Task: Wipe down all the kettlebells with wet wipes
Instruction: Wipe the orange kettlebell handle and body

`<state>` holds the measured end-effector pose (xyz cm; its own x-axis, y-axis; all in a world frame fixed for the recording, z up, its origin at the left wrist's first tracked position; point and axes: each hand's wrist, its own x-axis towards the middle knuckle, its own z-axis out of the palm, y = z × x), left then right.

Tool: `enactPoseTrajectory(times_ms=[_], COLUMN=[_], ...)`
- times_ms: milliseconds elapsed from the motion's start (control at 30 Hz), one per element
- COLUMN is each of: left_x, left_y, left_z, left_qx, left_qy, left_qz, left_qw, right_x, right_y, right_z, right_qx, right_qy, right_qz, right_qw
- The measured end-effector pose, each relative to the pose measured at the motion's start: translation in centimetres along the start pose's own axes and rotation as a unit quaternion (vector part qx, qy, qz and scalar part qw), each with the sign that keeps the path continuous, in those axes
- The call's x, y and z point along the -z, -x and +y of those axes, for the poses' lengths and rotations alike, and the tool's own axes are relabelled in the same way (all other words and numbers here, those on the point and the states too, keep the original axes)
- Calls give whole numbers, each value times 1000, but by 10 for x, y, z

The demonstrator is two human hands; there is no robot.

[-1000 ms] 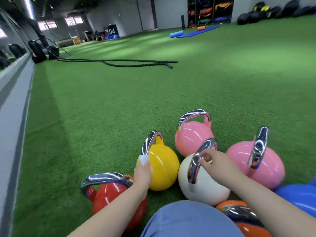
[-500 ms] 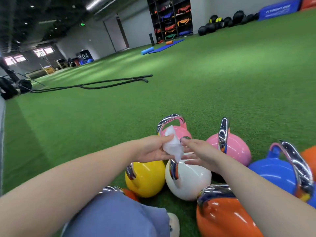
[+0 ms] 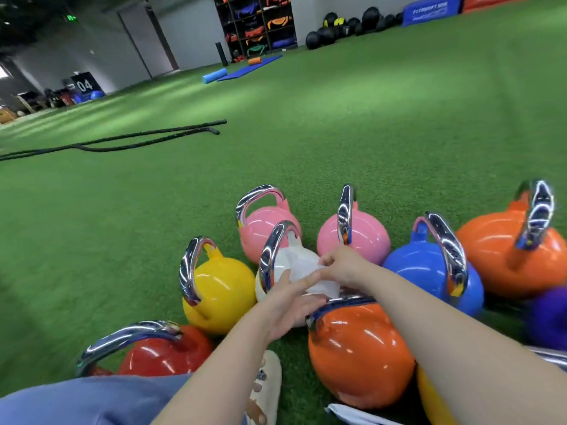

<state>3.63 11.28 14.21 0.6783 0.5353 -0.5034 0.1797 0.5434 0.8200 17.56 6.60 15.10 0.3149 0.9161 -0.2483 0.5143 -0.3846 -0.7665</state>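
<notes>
Several shiny kettlebells with chrome handles stand clustered on the green turf. Both hands meet over the white kettlebell in the middle. A white wet wipe lies spread on its top. My left hand and my right hand each pinch an edge of the wipe. Around the white one stand a yellow kettlebell, two pink kettlebells, a blue kettlebell, a near orange kettlebell, a far orange kettlebell and a red kettlebell.
My knee in blue fabric and a light shoe sit at the bottom. A white packet lies by the near orange kettlebell. Black battle ropes stretch across the turf at left. Shelves, mats and black balls stand far back.
The wipe, bunched above the white kettlebell in my left hand half a second ago, now lies spread on its top with both hands on it. The view has swung right.
</notes>
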Motion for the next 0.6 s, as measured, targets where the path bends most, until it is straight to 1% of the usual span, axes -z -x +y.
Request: enactPoseTrajectory(times_ms=[67,133,200,267,333,367,433,533,600], left_x=[-5,-11,-18,-22,-22,-20,-16,-14,-12], left_y=[-4,-7,-7,-5,-4,-7,-9,-11,-13], left_z=[-11,-12,-8,-4,-1,-2,-2,-6,-9], left_qx=[-34,-57,-87,-125,-149,-151,-143,-134,-135], left_qy=[-50,-87,-156,-212,-253,-275,-312,-323,-327], left_qz=[51,95,132,155,161,166,180,186,189], left_qw=[997,990,975,957,942,935,922,918,916], right_x=[4,8,13,15,12,9,-4,-34,-54], right_y=[7,14,23,31,38,43,52,64,71], right_z=[8,13,17,22,26,27,29,29,29], right_qx=[-3,5,13,13,-4,-18,-44,-55,-52], right_qy=[22,15,32,46,33,13,-59,-178,-253], right_qz=[24,51,74,92,116,135,193,304,344], right_qw=[999,999,997,995,993,991,978,934,903])
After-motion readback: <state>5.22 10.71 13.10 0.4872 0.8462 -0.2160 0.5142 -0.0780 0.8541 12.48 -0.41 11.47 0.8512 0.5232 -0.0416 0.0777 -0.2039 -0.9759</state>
